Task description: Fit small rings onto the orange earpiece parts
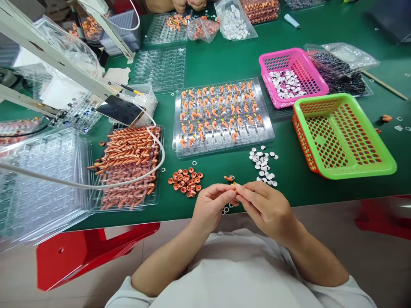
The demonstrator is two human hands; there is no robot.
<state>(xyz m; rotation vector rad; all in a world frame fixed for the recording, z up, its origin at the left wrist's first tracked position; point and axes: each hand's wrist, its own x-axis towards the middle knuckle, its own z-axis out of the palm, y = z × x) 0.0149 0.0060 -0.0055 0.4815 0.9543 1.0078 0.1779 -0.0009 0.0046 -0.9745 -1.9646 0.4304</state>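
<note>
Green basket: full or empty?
Empty: the green basket shows only its bare perforated floor; the pink basket beside it holds white discs.

A green basket (343, 137) (beside a pink basket (293, 77) of white discs) and a phone (120, 110) rest on the green worktop (224, 60).

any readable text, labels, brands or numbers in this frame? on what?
None can be read.
Phone: screen dark, no text visible.
Pink basket, green basket, clear trays: no labels showing.
Bags at the far edge: no print that can be made out.
Left hand and right hand pinch a small orange part: no marking legible.
</note>
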